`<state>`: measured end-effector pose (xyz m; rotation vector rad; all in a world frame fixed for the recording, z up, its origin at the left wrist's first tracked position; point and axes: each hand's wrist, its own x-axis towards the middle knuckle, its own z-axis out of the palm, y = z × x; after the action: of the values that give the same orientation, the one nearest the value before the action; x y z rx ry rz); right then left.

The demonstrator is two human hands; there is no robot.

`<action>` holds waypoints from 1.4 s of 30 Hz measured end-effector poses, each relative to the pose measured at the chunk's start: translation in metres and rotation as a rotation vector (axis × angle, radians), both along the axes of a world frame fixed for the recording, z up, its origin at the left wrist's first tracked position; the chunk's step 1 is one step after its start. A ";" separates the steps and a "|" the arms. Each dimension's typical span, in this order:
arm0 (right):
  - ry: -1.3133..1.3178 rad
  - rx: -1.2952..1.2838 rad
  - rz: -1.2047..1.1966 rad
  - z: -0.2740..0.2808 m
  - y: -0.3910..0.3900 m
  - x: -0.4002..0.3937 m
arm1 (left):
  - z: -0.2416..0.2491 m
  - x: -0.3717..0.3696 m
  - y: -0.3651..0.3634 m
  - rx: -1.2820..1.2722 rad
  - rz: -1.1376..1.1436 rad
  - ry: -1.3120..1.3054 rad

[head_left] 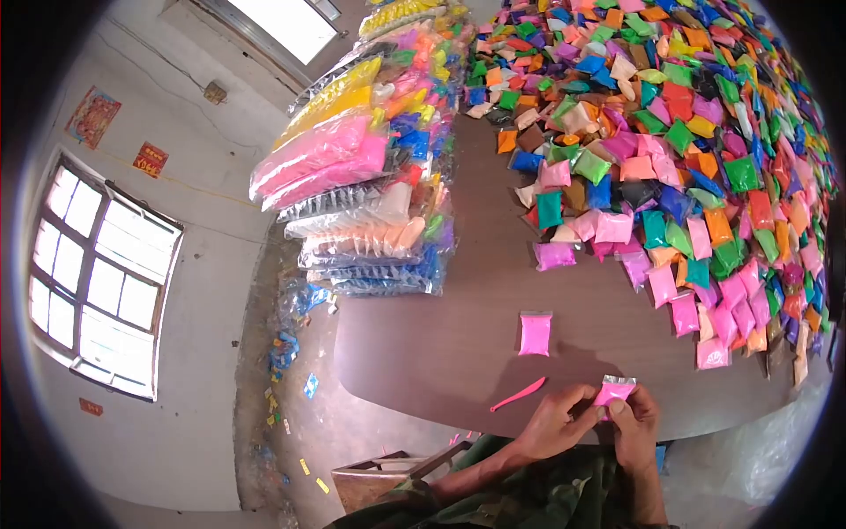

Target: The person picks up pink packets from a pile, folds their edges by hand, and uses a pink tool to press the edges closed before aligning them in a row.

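Near the table's front edge, both of my hands hold one small pink clay packet, its clear top strip pointing away from me. My left hand pinches the packet's left side, fingers closed. On the right side, my right hand grips it with the thumb pressed on the front. To the left of my hands lies a pink plastic modelling tool, flat on the brown table. Another pink packet rests farther up, apart from my hands.
A large heap of small colourful packets covers the table's right and far side. Stacked larger clear bags stand at the left edge. A wooden stool is below the table's front left, and scraps litter the floor.
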<state>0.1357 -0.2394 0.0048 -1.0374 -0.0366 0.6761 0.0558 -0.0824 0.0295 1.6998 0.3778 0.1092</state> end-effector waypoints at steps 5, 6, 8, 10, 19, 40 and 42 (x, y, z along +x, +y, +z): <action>0.018 0.038 -0.045 -0.006 0.001 -0.001 | 0.003 0.000 -0.001 -0.092 0.015 0.054; 0.019 0.037 -0.055 -0.006 0.001 -0.001 | 0.006 0.000 -0.001 -0.112 -0.001 0.092; 0.021 0.038 -0.072 -0.005 0.002 0.000 | 0.002 -0.001 -0.001 -0.075 0.002 0.095; -0.003 0.009 -0.054 0.001 0.004 0.000 | -0.002 -0.002 0.000 -0.040 0.012 0.086; -0.019 -0.037 -0.017 0.000 0.000 -0.002 | -0.007 -0.008 0.007 -0.106 -0.064 0.154; -0.067 -0.068 0.098 0.005 0.002 0.000 | -0.005 -0.002 0.011 -0.080 0.040 -0.016; -0.070 -0.079 0.092 0.004 0.002 -0.001 | -0.004 0.000 0.008 0.028 0.043 -0.080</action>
<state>0.1346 -0.2376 0.0090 -1.1410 -0.1198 0.7290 0.0560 -0.0745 0.0257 1.7093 0.3549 0.2143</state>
